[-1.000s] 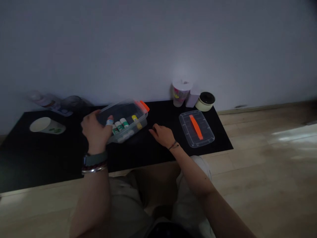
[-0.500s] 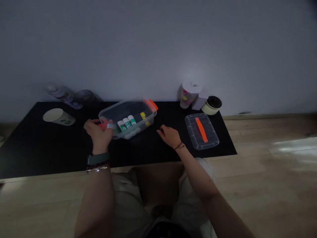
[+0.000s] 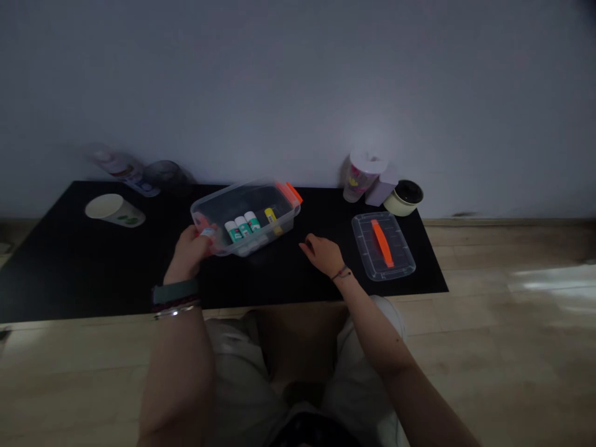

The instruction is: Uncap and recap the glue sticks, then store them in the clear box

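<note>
At the left of the black mat [image 3: 88, 273], a paper cup [image 3: 114, 210] lies on its side, with a blurred bottle [image 3: 116, 164] and a dark glass [image 3: 167, 177] behind it by the wall. Your left hand [image 3: 187, 253] is the nearer one to the clear plastic box [image 3: 261, 208]: its fingers [image 3: 205, 234], one wearing a pale band, curl closed around the box's left end, with your forearm angled in from the lower left. The box lies mid-mat, its long axis running left to right and rising slightly rightward, holding glue sticks [image 3: 242, 228], with an orange latch [image 3: 289, 192] at its right end. Your right hand [image 3: 323, 256] lies palm down just right of the box, not touching it, fingers loosely together and pointing left. Further right sit the clear lid [image 3: 382, 245] with its orange handle, then a plastic cup [image 3: 361, 177] and a cream pot [image 3: 403, 198].
</note>
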Demonstrator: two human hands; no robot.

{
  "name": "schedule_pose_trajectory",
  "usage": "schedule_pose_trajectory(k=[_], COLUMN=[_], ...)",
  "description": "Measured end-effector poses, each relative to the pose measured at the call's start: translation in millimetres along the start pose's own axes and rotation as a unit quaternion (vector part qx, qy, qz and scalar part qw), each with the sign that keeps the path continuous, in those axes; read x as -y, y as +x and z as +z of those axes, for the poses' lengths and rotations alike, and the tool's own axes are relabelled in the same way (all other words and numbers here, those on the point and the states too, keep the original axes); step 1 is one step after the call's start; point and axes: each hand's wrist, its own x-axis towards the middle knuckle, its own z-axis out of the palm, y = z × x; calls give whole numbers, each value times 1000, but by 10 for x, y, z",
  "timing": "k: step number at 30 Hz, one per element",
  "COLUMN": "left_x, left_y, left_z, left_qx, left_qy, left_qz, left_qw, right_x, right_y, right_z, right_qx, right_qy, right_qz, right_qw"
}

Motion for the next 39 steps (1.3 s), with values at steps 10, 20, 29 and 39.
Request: schedule_pose_trajectory(k=[10,20,29,39], left_x=[-116,-178,-273,-309], left_y=[-84,-219,-338,-441], left_z=[72,235,319,409], left_qx=[46,152,215,259], left_qy=[-169,-231,-225,-167], left_qz=[-32,-25,-25,4], left_qw=[984,961,950,951], right_x=[-99,-368,-778,-943], right_y=[-2,16,-48,-66], right_z=[-75,-254,-333,-361], right_qx=[-22,-49,-70,-53], right_qy=[6,33,0,-7], right_qz=[15,98,268,357], right_qw=[1000,993,961,932])
